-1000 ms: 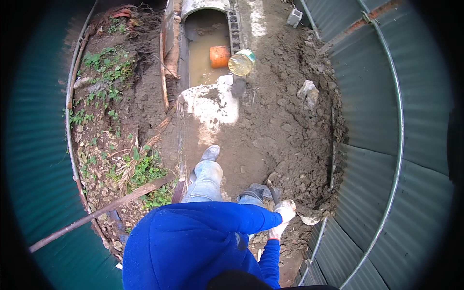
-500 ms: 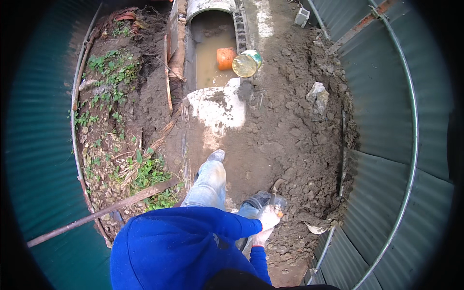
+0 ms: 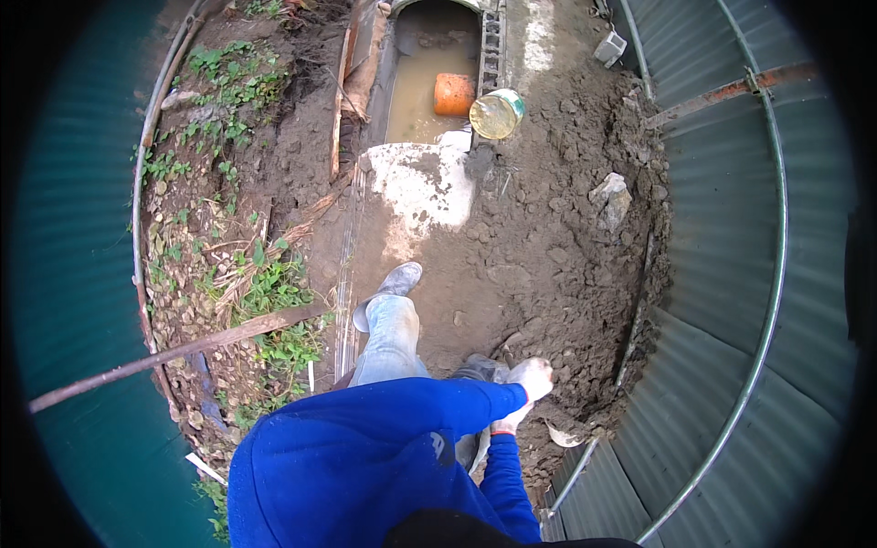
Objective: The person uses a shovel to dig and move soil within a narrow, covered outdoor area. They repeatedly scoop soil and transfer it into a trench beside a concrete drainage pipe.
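Mud (image 3: 589,320) all down the right side of the path, churned into clods. Both hands low at the right of the body, in white gloves with reddish cuffs. Left hand (image 3: 533,377) reaches across from the left, its blue sleeve (image 3: 466,405) stretched over the front of the body; folded into a fist, closed on a tool (image 3: 509,343), handle hidden by the fingers. Tool's curved head shows just beyond the fist, beside the right boot (image 3: 481,367), hard to pick out against the mud. Right hand (image 3: 512,419) just behind the left, nearer the body, partly covered; cannot tell whether its fingers grip.

Left boot (image 3: 393,283) set farther forward, grey, below pale blue jeans (image 3: 388,338). White shard (image 3: 564,437) on the mud, near the right hand and to its right.

Ahead: whitish patch (image 3: 425,183) on the ground, then a trench of brown water (image 3: 416,105). Orange container (image 3: 454,94) at the water's right edge; yellowish bucket (image 3: 494,116) with a green side tipped just beside it. Pale rock (image 3: 612,201) farther right; grey block (image 3: 609,48) near the corrugated metal fence (image 3: 722,210).

Left side: green plants (image 3: 274,288) among small stones, a wooden pole (image 3: 210,342) slanting across.
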Demonstrator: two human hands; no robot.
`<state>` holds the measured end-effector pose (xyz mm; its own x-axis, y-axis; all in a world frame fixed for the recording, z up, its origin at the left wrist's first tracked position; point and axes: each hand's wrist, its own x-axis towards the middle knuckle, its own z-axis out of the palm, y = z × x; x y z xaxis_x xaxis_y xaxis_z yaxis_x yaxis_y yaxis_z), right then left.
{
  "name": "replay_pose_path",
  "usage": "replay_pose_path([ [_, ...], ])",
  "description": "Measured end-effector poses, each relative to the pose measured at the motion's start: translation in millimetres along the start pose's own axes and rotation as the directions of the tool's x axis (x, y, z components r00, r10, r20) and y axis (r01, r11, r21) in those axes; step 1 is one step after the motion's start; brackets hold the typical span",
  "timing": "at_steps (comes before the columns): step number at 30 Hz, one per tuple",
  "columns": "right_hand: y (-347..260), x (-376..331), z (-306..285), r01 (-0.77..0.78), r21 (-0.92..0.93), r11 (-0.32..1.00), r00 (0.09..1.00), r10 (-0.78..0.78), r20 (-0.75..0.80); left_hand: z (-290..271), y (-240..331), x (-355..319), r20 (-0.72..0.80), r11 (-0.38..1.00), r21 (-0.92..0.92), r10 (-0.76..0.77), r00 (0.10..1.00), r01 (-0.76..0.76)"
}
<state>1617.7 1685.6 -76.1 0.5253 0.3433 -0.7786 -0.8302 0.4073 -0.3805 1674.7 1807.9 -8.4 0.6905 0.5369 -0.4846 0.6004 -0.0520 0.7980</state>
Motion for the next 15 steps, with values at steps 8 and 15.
replay_pose_path([
  [8,40,11,26,0.095,-0.104,0.99,0.994,-0.099,-0.035,-50,-32,56,0.117,0.969,0.245,-0.071,0.991,0.041],
  [15,194,80,71,0.221,-0.504,0.835,0.847,-0.421,-0.325,-118,-114,89,0.083,0.903,0.316,0.278,0.957,-0.29],
])
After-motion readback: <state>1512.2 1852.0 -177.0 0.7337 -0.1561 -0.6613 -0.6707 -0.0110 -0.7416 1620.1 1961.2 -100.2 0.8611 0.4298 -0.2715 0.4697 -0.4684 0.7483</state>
